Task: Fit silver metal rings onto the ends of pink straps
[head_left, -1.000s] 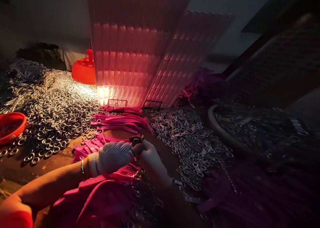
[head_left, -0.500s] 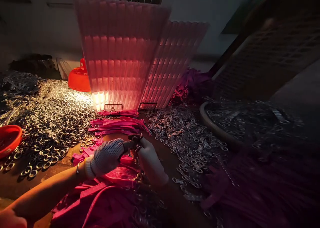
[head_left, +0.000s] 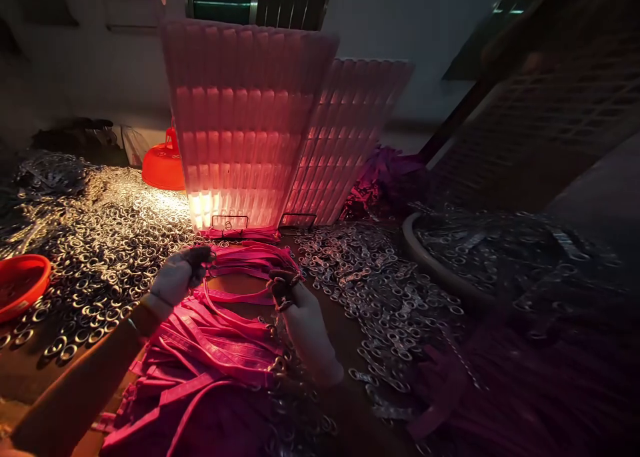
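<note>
At six o'clock of the view, low in the middle, lies a heap of bright pink flat plastic straps (head_left: 220, 350) with metal rings at their ends, and both gloved hands work just above it. At about nine o'clock from the heap's top, the left hand (head_left: 175, 278) in a pale knitted glove is lifted, its fingers curled closed on a small dark piece that I cannot make out, with one thin pink strap loop (head_left: 235, 297) running from it toward the other hand. At three o'clock from the left hand, well apart from it, the right hand (head_left: 305, 323) in a pale glove pinches its fingertips shut on a dark metal ring clasp (head_left: 281, 289) at the loop's far end. At nine o'clock of the view a round orange plastic bowl (head_left: 20, 285) sits at the edge of a wide spread of loose silver metal rings (head_left: 100, 243); what the bowl holds is too dim to tell. At eleven o'clock an upturned orange plastic basket (head_left: 164, 165) rests beside a tall ribbed translucent pink panel (head_left: 250, 123) lit from below. At three o'clock a large round shallow tray (head_left: 425, 257) is filled with dark metal clips, and more silver clips (head_left: 380, 290) lie scattered between it and the right hand.
</note>
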`<move>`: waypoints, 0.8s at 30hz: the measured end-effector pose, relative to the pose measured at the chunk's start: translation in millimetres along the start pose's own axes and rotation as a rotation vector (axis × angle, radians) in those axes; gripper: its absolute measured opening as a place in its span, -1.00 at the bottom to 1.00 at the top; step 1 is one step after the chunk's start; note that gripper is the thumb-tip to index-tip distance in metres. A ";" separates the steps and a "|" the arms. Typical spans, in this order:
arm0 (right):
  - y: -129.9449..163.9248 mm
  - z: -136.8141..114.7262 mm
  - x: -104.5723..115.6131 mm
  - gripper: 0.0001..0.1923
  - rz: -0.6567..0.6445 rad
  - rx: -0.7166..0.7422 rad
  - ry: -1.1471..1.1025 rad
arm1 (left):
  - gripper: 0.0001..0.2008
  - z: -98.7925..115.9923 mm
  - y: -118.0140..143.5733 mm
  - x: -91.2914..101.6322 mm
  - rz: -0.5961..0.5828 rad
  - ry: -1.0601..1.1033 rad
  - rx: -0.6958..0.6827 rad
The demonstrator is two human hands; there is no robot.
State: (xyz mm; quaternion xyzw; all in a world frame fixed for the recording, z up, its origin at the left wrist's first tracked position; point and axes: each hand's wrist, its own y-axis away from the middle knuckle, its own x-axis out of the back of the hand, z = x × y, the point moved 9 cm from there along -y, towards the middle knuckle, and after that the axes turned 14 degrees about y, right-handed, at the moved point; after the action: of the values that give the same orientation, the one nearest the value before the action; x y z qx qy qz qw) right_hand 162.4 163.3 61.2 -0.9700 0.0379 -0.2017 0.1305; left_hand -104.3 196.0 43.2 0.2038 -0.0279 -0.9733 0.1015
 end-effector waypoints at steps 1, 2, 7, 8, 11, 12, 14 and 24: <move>0.6 1.6 0.9 -0.70 -0.008 -0.015 0.003 | -0.65 24.0 -12.0 26.4 0.177 -0.055 -0.114; 1.6 3.1 0.4 -0.70 -0.022 -0.031 0.004 | -0.64 42.8 -17.8 47.1 0.326 -0.108 -0.193; 8.0 -1.5 -18.0 -0.68 -0.117 -0.018 -0.012 | -0.47 7.6 2.6 6.0 -0.042 0.001 0.026; 9.6 -5.1 -22.3 -0.69 -0.132 0.008 -0.015 | -0.40 -12.3 20.6 -18.4 -0.206 0.041 0.119; 15.5 -17.4 -33.3 -0.66 -0.203 0.104 -0.012 | -0.35 -55.1 74.1 -69.5 -0.506 0.013 0.312; 17.9 -20.9 -36.7 -0.63 -0.242 0.132 -0.005 | -0.35 -62.0 85.7 -78.9 -0.565 -0.022 0.342; 23.0 -25.6 -42.7 -0.56 -0.338 0.166 0.000 | -0.31 -66.6 97.0 -89.0 -0.640 -0.082 0.357; 12.3 -4.3 -13.1 -0.71 -0.179 -0.113 -0.165 | -0.51 -71.6 90.1 -87.2 -0.609 0.181 0.421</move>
State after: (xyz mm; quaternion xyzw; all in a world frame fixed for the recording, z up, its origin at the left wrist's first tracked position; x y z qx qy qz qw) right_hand 148.4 152.1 56.7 -0.9885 -0.0486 -0.1297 0.0599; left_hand 19.4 125.2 20.4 0.3042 -0.1562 -0.9100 -0.2346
